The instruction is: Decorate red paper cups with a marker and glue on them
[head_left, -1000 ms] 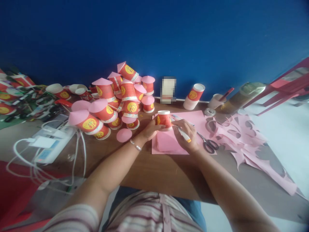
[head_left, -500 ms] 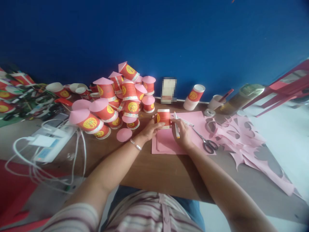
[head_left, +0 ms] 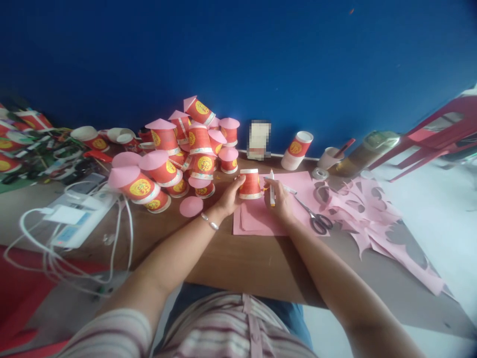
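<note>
A red paper cup (head_left: 250,184) with a yellow emblem is upside down in my left hand (head_left: 231,197), which grips its left side. My right hand (head_left: 278,200) holds a white marker (head_left: 272,189) upright, just right of the cup. Beneath my right hand lie pink paper sheets (head_left: 255,223). To their right are open scissors (head_left: 318,222) with dark handles, lying partly on the paper. A pink paper disc (head_left: 191,206) rests on the table left of my left hand.
Red cups with pink cone tops (head_left: 160,166) are piled at left, near a white power strip (head_left: 72,228) with cables. Pink paper scraps (head_left: 376,219) spread at right. Behind stand stacked cups (head_left: 297,150), a white cup (head_left: 330,158) and a tape roll (head_left: 320,173).
The cup has turned in my left hand, its emblem now mostly at the right. Both hands appear slightly further left, and the view has shifted a little.
</note>
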Demonstrator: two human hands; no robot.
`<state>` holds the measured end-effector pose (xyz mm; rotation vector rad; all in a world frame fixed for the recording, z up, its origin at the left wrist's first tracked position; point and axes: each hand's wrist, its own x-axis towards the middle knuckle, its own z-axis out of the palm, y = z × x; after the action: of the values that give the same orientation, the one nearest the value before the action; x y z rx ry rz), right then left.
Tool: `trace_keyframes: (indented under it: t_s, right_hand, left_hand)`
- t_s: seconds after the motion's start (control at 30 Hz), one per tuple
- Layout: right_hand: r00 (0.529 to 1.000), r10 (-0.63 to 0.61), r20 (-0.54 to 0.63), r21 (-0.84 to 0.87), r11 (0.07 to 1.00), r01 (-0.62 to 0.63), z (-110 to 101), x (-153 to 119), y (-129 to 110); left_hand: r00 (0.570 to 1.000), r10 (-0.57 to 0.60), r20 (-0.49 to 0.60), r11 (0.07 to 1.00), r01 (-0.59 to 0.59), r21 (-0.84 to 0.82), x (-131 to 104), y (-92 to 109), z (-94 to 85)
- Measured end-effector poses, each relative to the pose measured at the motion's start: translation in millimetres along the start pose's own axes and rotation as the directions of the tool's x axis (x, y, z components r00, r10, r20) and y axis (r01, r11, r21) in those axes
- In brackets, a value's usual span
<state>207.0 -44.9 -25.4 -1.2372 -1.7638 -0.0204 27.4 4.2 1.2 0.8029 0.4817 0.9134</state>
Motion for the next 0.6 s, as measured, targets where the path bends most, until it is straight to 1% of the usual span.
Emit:
trace_keyframes:
  t_s: [0.17,0.3,0.4,0.5,0.6]
  right_hand:
    - [0.999,0.047,0.005,-0.014,0.999,-0.047,-1.9,1.1,3.0]
    - [0.998,0.064,0.018,-0.031,0.997,-0.063,-1.6,1.1,6.1]
    - [0.997,0.066,0.043,-0.032,0.997,-0.065,-0.6,1.4,8.5]
    - [0.996,0.077,0.052,-0.039,0.996,-0.075,-0.3,2.1,8.0]
    - [0.995,0.082,0.054,-0.044,0.996,-0.080,-0.7,2.9,4.7]
  left_hand:
    - [0.999,0.011,-0.044,1.000,-0.011,0.006,1.3,-3.6,-5.2]
    - [0.992,0.086,-0.096,0.996,-0.084,0.018,1.1,-3.0,-4.7]
    - [0.985,0.132,-0.108,0.991,-0.131,0.016,-0.4,0.0,-0.7]
    - [0.986,0.118,-0.119,0.993,-0.117,0.014,-1.2,1.4,0.5]
    - [0.985,0.103,-0.140,0.995,-0.100,0.025,-0.3,-0.4,-2.0]
